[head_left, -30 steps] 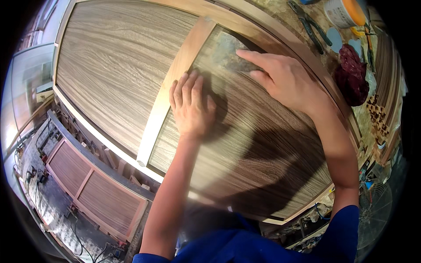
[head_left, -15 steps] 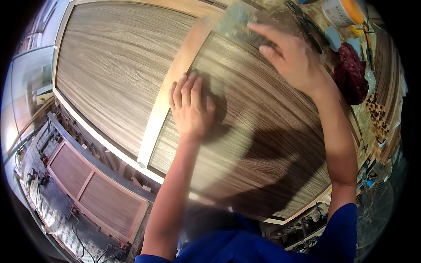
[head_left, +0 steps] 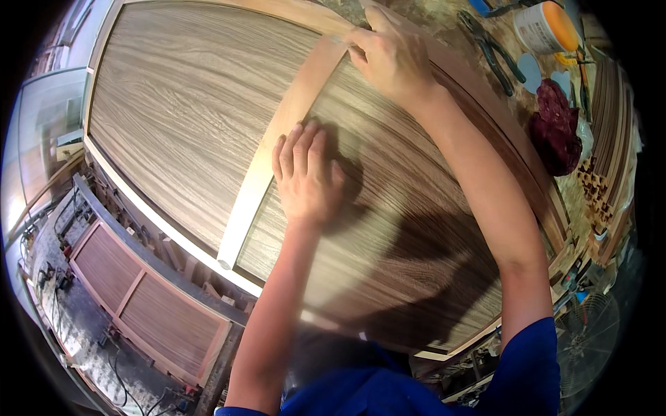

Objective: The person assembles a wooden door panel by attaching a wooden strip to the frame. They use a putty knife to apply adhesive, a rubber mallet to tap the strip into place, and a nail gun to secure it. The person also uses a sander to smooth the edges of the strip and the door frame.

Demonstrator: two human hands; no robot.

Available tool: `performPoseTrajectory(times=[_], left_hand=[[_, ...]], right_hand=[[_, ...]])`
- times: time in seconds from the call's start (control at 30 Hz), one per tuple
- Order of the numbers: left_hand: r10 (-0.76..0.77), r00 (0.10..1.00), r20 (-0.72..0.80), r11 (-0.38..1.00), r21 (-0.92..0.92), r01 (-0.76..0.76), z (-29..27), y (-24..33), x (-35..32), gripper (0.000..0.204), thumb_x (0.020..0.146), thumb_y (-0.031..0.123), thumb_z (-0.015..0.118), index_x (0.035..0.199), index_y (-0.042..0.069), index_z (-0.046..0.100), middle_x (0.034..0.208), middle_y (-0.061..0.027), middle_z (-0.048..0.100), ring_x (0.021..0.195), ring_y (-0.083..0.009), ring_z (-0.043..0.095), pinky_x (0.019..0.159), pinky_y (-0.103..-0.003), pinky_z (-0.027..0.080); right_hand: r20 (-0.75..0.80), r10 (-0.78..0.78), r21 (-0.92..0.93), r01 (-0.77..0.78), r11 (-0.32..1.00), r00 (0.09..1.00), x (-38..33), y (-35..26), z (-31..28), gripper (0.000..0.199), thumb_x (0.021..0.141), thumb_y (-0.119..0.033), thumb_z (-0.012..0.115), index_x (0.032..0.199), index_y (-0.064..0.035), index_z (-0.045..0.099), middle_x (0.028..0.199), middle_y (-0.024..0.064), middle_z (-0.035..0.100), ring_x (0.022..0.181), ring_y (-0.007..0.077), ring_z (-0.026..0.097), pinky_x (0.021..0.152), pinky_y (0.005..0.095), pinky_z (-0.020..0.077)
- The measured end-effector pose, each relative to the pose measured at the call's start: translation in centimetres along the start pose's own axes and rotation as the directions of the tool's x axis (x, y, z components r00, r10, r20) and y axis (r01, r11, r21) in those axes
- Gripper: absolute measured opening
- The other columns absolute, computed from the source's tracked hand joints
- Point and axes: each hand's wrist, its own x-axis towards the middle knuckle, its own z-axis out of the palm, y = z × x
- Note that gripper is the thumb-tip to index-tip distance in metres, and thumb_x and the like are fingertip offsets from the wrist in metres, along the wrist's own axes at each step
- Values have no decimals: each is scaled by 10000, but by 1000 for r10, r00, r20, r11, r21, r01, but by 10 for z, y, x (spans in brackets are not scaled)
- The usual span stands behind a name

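Note:
A large wood-grain door panel in a pale wooden frame lies before me, divided by a light crossbar. My left hand rests open on it, palm down, its fingertips at the crossbar's right edge. Farther away, my right hand reaches to where the crossbar meets the far rail. Its fingers are apart, with the fingertips at this joint, and I see nothing held in them. A small greyish patch marks the wood there.
Pliers, a white tub with orange and a dark red crumpled bag lie beyond the right rail. A smaller framed panel lies lower left, near cables. Wooden strips and a fan are at the right.
My right hand has moved left and slightly farther away, onto the joint. A blurred grey-green thing near it before no longer shows. The left hand stays nearly in place.

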Motion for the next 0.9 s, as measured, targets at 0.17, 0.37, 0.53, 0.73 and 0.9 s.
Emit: performPoseTrajectory(times=[0.17, 0.37, 0.53, 0.73, 0.9], left_hand=[[-5, 1000, 4, 1000, -26, 5, 0, 3, 1, 560, 859, 169, 683, 1401, 53, 600, 1516, -118, 577, 1488, -348, 437, 1281, -544, 267], [-7, 1000, -27, 1000, -29, 6, 3, -4, -3, 543, 846, 162, 687, 1373, 52, 617, 1496, -124, 589, 1471, -346, 460, 1268, -546, 289], [-2, 998, -57, 993, -118, -5, -4, -9, 0, 570, 808, 173, 712, 1360, 61, 625, 1444, -139, 604, 1447, -338, 482, 1253, -545, 326], [23, 983, -182, 990, -134, -48, 8, -9, -3, 524, 838, 252, 718, 1316, 49, 654, 1445, -104, 616, 1468, -295, 457, 1285, -511, 283], [16, 985, -169, 995, -91, -32, 8, -13, -10, 537, 839, 269, 718, 1323, 47, 649, 1471, -99, 592, 1477, -295, 436, 1299, -508, 257]], right_hand=[[-53, 33, -5, -33, 999, 998, 1, 4, 12, 84, 934, -122, 670, 906, -70, 730, 1115, 173, 700, 804, 360, 725, 661, 482, 598], [-95, 247, -4, -248, 969, 964, 19, 37, 3, 209, 948, -228, 732, 1010, -33, 690, 1060, 264, 684, 989, 353, 707, 860, 508, 543], [-91, 125, -178, -140, 974, 988, 8, 150, 13, 299, 1012, -111, 541, 1277, -50, 664, 1250, 199, 710, 1189, 400, 663, 1019, 485, 538], [386, 219, 58, -261, 964, 896, -27, 330, 1, 346, 1078, -185, 606, 1401, -61, 631, 1315, 95, 692, 1257, 197, 625, 1093, 345, 465], [148, 120, -496, -32, 868, 982, -61, 291, -28, 362, 1066, -244, 653, 1372, -51, 661, 1276, 113, 714, 1216, 250, 652, 1064, 363, 492]])
